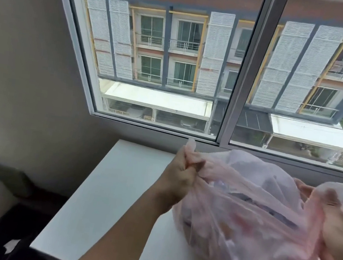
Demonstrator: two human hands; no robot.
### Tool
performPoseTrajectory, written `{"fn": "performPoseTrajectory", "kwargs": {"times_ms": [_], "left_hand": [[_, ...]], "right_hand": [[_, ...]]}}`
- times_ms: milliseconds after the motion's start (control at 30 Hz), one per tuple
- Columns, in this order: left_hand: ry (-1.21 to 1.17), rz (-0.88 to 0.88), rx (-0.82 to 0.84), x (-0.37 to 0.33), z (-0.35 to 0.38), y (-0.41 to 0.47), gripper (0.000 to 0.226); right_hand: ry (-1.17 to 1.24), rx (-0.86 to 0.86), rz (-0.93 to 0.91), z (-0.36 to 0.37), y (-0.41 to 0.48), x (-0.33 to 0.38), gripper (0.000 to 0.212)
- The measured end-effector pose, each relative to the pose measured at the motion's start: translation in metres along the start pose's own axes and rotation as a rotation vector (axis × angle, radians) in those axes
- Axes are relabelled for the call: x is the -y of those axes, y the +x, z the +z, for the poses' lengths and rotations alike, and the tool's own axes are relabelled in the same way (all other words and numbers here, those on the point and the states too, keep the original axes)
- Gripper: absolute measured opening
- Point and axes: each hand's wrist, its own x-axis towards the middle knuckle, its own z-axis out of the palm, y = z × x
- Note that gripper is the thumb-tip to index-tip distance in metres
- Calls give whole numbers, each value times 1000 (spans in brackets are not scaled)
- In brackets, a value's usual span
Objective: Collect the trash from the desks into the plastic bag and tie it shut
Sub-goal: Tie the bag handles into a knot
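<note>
Plastic bag: the pink see-through plastic bag point(240, 227) is sitting on the white desk point(114, 188), toward its back edge, and appears to be resting on its underside there; its mouth is being stretched wide between the two hands.
Trash: the trash point(265, 211) is showing through the film as blurred pale and dark shapes, which cannot be told apart.
Left hand: the left hand point(179, 175) is clenching the bag's left handle in a fist, and a tip of film is sticking up above the knuckles.
Right hand: the right hand point(342, 242) is gripping the right handle, with film bunching over its fingers; it is running off the picture's right side.
Desk edges: the back edge is meeting the wall strip under the window point(175, 64); the left edge is running down to the front-left corner.
Open room: bare desk is lying between the bag and the left edge; past that edge the dark floor point(9, 228) is showing, bounded by the grey wall point(21, 64).
</note>
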Motion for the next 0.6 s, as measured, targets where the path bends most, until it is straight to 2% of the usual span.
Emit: {"fn": "performPoseTrajectory", "kwargs": {"times_ms": [67,133,200,233,267,300,333,367,400,467,600], "left_hand": [[-53,4,-86,0,-3,7,23],[-135,1,-126,-3,-6,14,33],[-222,-2,-136,-9,-6,20,34],[-256,-12,-147,-14,-6,23,33],[-286,-25,-138,-18,-5,25,35],[-326,-33,-109,-20,-4,28,36],[-373,-43,-80,-21,-3,30,36],[-432,-53,-66,-22,-3,32,34],[-501,-60,-53,-23,-3,33,32],[-610,-85,-18,-23,-4,35,41],[-735,-178,19,-22,0,44,46]], "right_hand": [[29,-69,-100,-30,30,-14,69],[126,-30,-147,-31,44,-17,75],[148,-226,-239,-20,45,-9,64],[208,-243,-255,-5,37,0,63],[313,-182,-197,22,20,7,66],[317,-165,-155,43,19,17,63],[383,-89,-172,52,22,26,51],[388,-146,-207,57,23,30,44],[385,-122,-189,65,20,32,42],[389,-128,-200,73,13,40,38],[554,-65,-208,87,14,53,45]]}}
